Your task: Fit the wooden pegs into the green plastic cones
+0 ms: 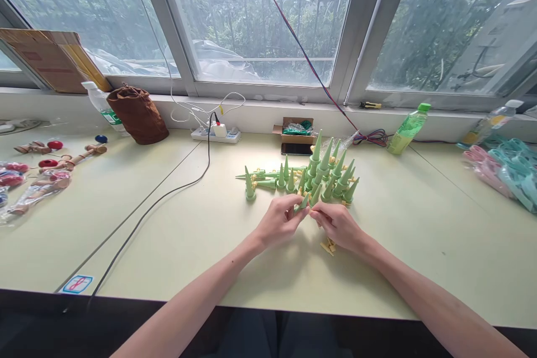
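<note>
Pinched in the fingers of my left hand [282, 218] is a green plastic cone [305, 201], its tip pointing up and to the right. My right hand [338, 225] meets it at the cone's base, thumb and fingers pressed together on a small part that they mostly hide. Just beyond my hands several similar green cones [325, 165] stand in a cluster, some with small yellow pieces attached. More cones lie on their sides to the left of the cluster. A few loose yellow pieces [328, 246] lie on the table by my right wrist.
Behind the cones are a small open cardboard box [297, 131] and a power strip [216, 135]. A black cable [159, 196] crosses the table at left. Wooden toys [54, 170] and a brown pouch [136, 114] sit farther left; a green-capped bottle [409, 130] and plastic-wrapped items [509, 170] are at right.
</note>
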Demonstrator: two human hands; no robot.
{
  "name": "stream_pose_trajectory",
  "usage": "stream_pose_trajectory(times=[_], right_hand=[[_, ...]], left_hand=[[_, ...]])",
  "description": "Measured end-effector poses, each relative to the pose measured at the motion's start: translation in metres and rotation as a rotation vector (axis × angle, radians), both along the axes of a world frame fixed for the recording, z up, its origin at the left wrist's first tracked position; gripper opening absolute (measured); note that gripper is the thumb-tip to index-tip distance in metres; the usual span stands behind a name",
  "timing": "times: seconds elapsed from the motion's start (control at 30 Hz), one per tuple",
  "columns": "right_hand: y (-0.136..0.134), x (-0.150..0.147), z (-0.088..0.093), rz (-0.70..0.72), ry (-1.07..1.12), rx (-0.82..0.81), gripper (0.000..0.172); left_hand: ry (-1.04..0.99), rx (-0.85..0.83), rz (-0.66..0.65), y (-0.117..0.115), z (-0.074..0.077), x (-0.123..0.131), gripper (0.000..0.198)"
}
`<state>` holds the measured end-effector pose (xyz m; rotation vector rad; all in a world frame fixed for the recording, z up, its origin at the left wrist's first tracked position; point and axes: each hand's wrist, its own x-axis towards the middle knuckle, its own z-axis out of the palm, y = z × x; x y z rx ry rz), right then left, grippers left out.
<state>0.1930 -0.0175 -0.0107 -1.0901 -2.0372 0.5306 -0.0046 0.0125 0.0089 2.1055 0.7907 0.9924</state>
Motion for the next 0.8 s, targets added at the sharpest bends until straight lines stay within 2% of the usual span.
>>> stream_pose_trajectory(times=[0.13, 0.3, 0.47, 0.6, 0.8], right_hand=[[-0.0004, -0.0006, 0.0003, -0.016, 0.005, 0.0, 0.034], [-0.001, -0.0025, 0.0025, -0.061, 0.036, 0.017, 0.014], [0.0003, -0.0017, 0.0005, -0.062, 0.042, 0.063, 0.011], [0.0007, -0.0015, 0.0002, -0.053, 0.032, 0.056, 0.014], [0.0007, -0.0004, 0.0001, -0.053, -0.012, 0.053, 0.023]], left_hand=[[-0.019, -0.077, 0.005, -0.0008, 0.0007, 0.0013, 0.018], [-0.079, -0.23, 0.018, -0.0001, -0.0001, 0.0028, 0.024], [-0.112, -0.282, 0.008, 0.0009, 0.0002, 0.0026, 0.026], [-0.087, -0.241, 0.008, -0.0007, 0.0009, 0.0027, 0.021], [-0.001, -0.008, 0.044, 0.0, -0.0033, 0.0007, 0.016]])
